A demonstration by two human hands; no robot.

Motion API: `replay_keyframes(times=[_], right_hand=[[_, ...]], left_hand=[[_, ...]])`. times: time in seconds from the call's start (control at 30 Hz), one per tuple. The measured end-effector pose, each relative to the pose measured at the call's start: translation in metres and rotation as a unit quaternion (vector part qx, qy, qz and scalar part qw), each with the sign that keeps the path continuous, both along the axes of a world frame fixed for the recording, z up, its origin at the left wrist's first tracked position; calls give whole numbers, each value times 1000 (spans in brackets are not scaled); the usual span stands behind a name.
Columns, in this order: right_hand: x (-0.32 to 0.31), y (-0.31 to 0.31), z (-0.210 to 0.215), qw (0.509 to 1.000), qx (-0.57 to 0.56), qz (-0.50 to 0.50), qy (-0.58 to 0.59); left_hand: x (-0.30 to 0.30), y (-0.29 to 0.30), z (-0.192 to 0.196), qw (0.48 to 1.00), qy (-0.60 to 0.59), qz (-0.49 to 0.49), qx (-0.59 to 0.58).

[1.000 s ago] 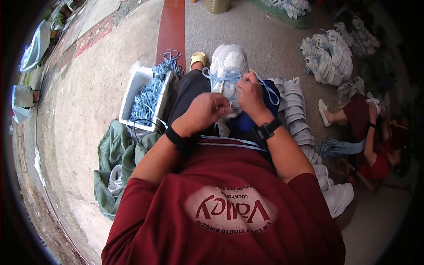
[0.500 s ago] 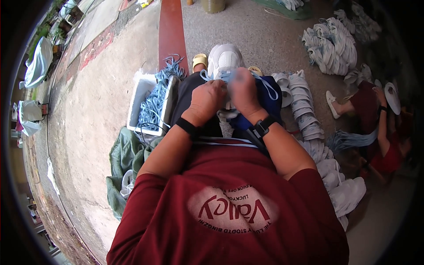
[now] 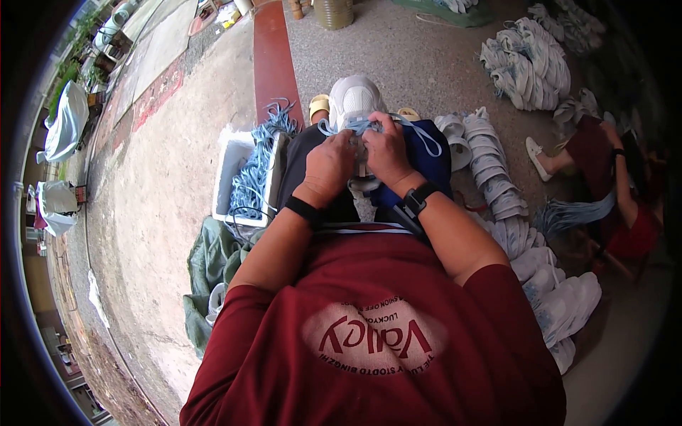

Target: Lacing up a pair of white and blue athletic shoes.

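Observation:
Between my knees a white shoe (image 3: 354,97) points its toe away from me, with a light blue shoelace (image 3: 427,137) across its front and looping out to either side. My left hand (image 3: 329,163) is closed at the left side of the shoe's opening, its fingertips at the lace. Curled over the lace on the other side is my right hand (image 3: 386,148), thumb and fingers pinching it. Part of the shoe's tongue and eyelets lies hidden behind my fingers.
A white foam box (image 3: 226,170) full of blue laces stands by my left leg, beside green cloth (image 3: 213,259). To my right run stacked white shoe uppers (image 3: 495,170); a tied bundle (image 3: 527,65) lies farther off. Another person's arm (image 3: 625,177) shows at far right.
My right hand, blurred before, has come down slightly and now shows its fingers bent on the lace. My left hand has shifted a little; the whole view has tilted slightly.

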State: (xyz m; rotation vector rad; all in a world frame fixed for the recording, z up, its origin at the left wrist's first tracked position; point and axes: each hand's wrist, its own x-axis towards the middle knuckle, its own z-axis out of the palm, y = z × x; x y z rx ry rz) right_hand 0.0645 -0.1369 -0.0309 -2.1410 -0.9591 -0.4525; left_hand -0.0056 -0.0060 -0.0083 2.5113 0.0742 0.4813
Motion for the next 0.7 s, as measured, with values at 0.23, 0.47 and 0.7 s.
replay_keyframes(times=[0.23, 0.47, 0.7], right_hand=[[0, 2, -7, 999, 1, -25, 23], [0, 1, -7, 1000, 10, -18, 4], [3, -3, -7, 998, 23, 4, 51]], left_hand=[[0, -3, 1, 988, 5, -59, 142], [17, -7, 13, 973, 82, -48, 210], [31, 14, -1, 990, 116, -55, 64]])
